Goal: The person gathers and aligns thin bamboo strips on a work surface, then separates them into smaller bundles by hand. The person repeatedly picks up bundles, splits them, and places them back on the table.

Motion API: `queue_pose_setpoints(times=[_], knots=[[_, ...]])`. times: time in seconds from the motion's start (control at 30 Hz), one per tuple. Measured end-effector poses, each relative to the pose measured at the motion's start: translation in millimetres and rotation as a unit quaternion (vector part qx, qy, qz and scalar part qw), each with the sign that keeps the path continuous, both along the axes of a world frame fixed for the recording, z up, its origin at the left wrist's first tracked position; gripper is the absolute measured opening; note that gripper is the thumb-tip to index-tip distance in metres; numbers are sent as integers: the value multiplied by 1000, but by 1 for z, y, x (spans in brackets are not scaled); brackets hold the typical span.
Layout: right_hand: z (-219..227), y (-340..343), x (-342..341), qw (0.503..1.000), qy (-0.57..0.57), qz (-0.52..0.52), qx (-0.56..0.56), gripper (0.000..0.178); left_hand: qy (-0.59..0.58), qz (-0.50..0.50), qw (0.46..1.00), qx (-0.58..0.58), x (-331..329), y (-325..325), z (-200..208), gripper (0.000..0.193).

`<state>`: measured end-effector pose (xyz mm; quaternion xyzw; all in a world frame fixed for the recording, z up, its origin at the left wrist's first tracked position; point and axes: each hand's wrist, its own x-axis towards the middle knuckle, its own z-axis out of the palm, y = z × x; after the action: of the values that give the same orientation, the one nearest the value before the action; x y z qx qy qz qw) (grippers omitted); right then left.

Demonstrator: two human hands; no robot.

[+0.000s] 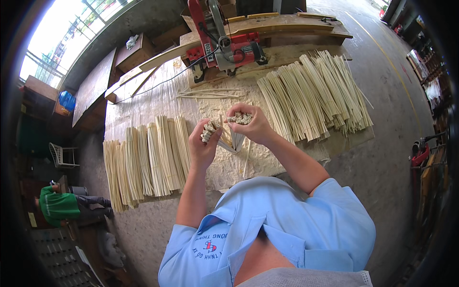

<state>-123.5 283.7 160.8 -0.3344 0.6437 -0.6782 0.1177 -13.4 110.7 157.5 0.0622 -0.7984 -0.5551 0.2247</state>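
Two hands are clamped on sticks: the fingers of the left hand (203,146) close round the left bundle (209,131), and those of the right hand (253,125) curl over the right bundle (243,117). Most fingertips are hidden behind the sticks or turned out of sight; both thumbs show. Lower lengths of the bundles are largely covered by the hands, and the pale strips (235,142) between them, meeting in a V, are hard to make out. Both bundles are above the middle of the table (220,167), close together, their cut ends facing up: pale cream, small, roughly round and slightly uneven.

The left forearm rises almost straight from its blue sleeve; the right slants inward, wrist bent. Further out, upright-looking rows of long straw-coloured sticks lie left (149,158) and right (313,95), individual sticks blurring together. Beyond the hands, a few loose sticks (210,93) lie in sawdust before a red power saw (234,50), cut off by the upper edge.
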Motion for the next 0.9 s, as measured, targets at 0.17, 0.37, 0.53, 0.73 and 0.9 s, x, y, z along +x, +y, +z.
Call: queue_pose_setpoints(times=[0.17, 0.37, 0.53, 0.73, 0.9], knots=[[-3, -6, 3, 997, -54, 3, -54, 25, 4, -27, 999, 21, -2, -2, 2, 26], [1, -11, 4, 1000, 13, 12, -17, 42, 14, -12, 999, 26, -2, -6, 1, 23], [8, -15, 8, 999, 29, 12, -34, 48, 16, -15, 1000, -2, -2, -2, 6, 22], [2, -14, 9, 1000, -16, -11, 5, 29, -17, -8, 1000, 3, -4, 2, 10, 23], [1, -16, 10, 996, 52, -50, -48, 21, 32, -14, 999, 1, -6, -6, -1, 23]])
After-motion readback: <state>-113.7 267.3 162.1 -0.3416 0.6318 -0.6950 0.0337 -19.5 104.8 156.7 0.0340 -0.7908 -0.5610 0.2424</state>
